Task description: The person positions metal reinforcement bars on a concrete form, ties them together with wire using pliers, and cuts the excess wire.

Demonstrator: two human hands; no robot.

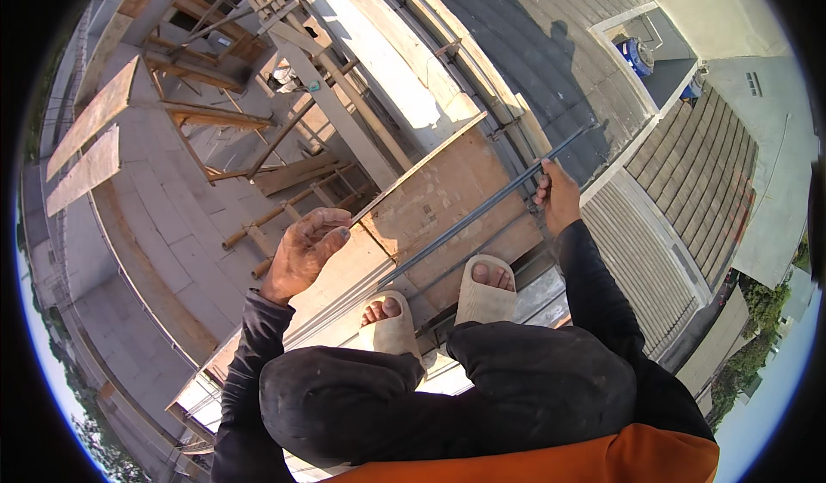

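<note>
My right hand (pixel 557 192) is closed round long thin metal rods (pixel 490 205), which slant down-left over a plywood panel (pixel 426 182) toward my feet. My left hand (pixel 305 252) has curled fingers and thumb on the near-left edge of that panel. I crouch in dark trousers and pale slide sandals (pixel 484 285), toes showing, on a narrow ledge of boards. Orange cloth shows at the lower edge.
Left, beyond the edge, timber props (pixel 267 152) and planks (pixel 90 130) stand or lie over a lower pale block floor. A metal rail runs along the upper ledge. Right, a drop shows sloped roofing (pixel 680 182), a pale wall (pixel 766 122) and blue equipment (pixel 635 56).
</note>
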